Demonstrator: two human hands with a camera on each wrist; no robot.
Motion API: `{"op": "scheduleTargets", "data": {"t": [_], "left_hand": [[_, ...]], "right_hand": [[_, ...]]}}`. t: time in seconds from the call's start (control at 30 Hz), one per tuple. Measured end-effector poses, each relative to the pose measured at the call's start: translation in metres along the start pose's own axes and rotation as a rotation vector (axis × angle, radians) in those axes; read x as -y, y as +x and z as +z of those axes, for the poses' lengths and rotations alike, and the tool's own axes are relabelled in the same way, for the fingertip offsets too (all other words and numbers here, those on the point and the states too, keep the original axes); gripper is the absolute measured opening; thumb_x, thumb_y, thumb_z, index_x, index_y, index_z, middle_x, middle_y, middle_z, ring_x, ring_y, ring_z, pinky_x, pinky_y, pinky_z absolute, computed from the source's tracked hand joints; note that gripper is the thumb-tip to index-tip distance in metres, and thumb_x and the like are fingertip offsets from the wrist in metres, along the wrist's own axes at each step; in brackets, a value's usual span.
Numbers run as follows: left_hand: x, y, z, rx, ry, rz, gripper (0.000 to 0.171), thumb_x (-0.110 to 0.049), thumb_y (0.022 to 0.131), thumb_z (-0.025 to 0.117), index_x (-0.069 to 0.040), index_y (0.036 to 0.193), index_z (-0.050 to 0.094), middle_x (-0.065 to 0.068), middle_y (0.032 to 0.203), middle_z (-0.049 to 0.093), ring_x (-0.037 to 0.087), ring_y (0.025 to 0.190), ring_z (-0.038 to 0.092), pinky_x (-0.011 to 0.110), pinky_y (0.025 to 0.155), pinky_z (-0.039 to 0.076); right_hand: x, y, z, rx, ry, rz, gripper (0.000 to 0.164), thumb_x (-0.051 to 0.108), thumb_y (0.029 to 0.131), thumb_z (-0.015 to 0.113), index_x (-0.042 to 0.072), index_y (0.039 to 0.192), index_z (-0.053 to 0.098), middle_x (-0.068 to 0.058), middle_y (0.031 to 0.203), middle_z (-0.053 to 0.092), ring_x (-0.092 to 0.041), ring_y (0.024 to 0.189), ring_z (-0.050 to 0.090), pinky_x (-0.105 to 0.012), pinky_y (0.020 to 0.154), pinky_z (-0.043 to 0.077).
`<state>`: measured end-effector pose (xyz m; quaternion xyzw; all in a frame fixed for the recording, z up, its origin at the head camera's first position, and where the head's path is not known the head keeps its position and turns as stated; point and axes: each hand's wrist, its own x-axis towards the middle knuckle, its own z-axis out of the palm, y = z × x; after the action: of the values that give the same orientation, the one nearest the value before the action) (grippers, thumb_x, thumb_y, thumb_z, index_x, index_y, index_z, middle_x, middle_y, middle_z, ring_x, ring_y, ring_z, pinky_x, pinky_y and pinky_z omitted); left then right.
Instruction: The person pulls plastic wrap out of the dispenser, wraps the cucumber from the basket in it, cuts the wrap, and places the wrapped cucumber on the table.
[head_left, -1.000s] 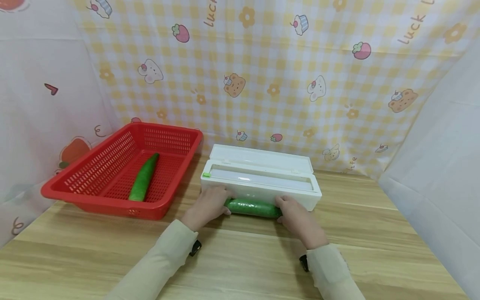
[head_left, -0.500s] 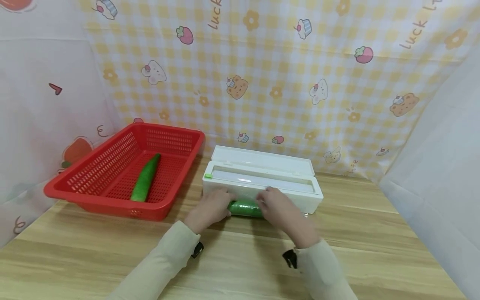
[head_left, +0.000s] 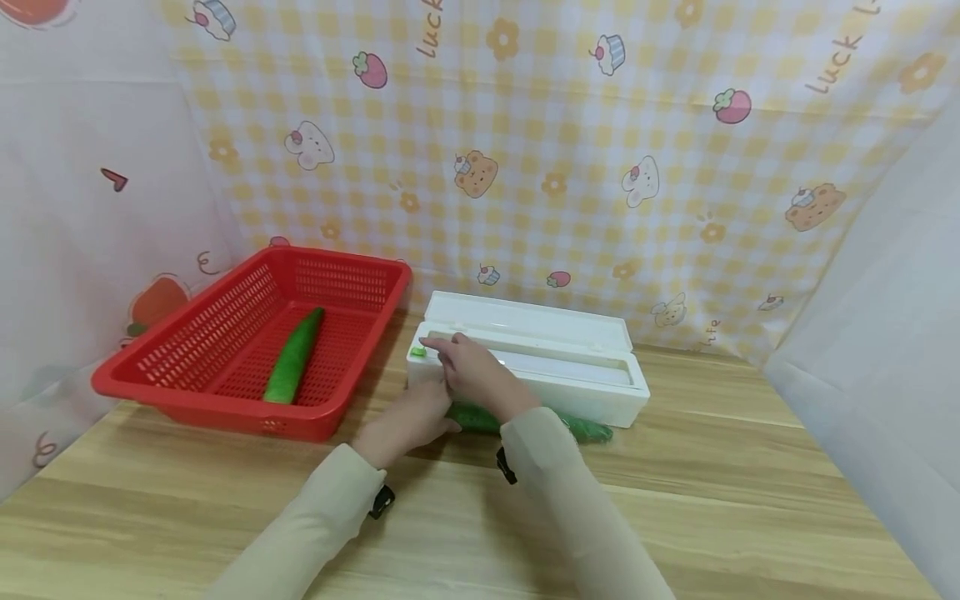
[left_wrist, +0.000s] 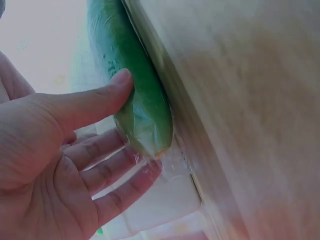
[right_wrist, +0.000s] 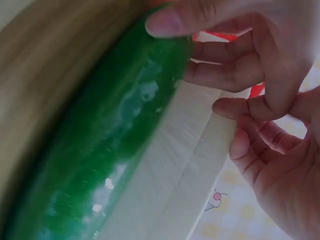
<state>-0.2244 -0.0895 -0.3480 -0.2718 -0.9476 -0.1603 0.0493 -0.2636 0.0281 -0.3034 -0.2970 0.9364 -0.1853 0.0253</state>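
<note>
A green cucumber (head_left: 588, 431) in clear cling film lies along the front of a white cling film dispenser (head_left: 600, 404). My left hand (head_left: 411, 419) holds its left end, with the thumb on the skin and fingers behind, as the left wrist view shows. Film sticks out loosely past that cucumber tip (left_wrist: 150, 140). Crossing over the cucumber, my right hand (head_left: 480, 377) has its index finger stretched towards the green slider (head_left: 417, 352) at the dispenser's left end. Whether the fingertip touches the slider I cannot tell. My right forearm hides the cucumber's middle.
On the left stands a red perforated basket (head_left: 217, 406) with an unwrapped cucumber (head_left: 294, 358) inside. The dispenser's lid (head_left: 525, 321) is raised at the back. A patterned curtain (head_left: 555, 125) hangs behind the wooden table (head_left: 720, 467).
My right hand has let go of the cucumber's right end and moved left across it to the green slider's side. My left hand stays at the left end.
</note>
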Motion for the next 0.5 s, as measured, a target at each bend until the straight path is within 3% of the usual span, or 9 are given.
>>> {"op": "scheduleTargets", "data": {"t": [0.2, 0.5], "left_hand": [[0.004, -0.002, -0.001, -0.01, 0.013, 0.078, 0.053, -0.014, 0.076, 0.076, 0.009, 0.119, 0.053, 0.02, 0.118, 0.059, 0.028, 0.109, 0.057, 0.038, 0.095, 0.044], [0.003, -0.002, 0.0, 0.012, 0.003, 0.049, 0.054, -0.015, 0.077, 0.076, 0.011, 0.118, 0.052, 0.021, 0.113, 0.061, 0.026, 0.104, 0.059, 0.037, 0.091, 0.047]], "right_hand": [[0.005, 0.007, -0.006, 0.102, 0.008, 0.04, 0.037, 0.028, 0.101, 0.038, 0.027, 0.136, 0.048, -0.01, 0.105, 0.051, -0.018, 0.085, 0.045, -0.034, 0.084, 0.043], [0.006, 0.016, -0.01, 0.192, 0.031, 0.073, 0.042, 0.04, 0.101, 0.032, 0.026, 0.138, 0.046, -0.017, 0.123, 0.044, -0.026, 0.104, 0.05, -0.043, 0.102, 0.038]]}}
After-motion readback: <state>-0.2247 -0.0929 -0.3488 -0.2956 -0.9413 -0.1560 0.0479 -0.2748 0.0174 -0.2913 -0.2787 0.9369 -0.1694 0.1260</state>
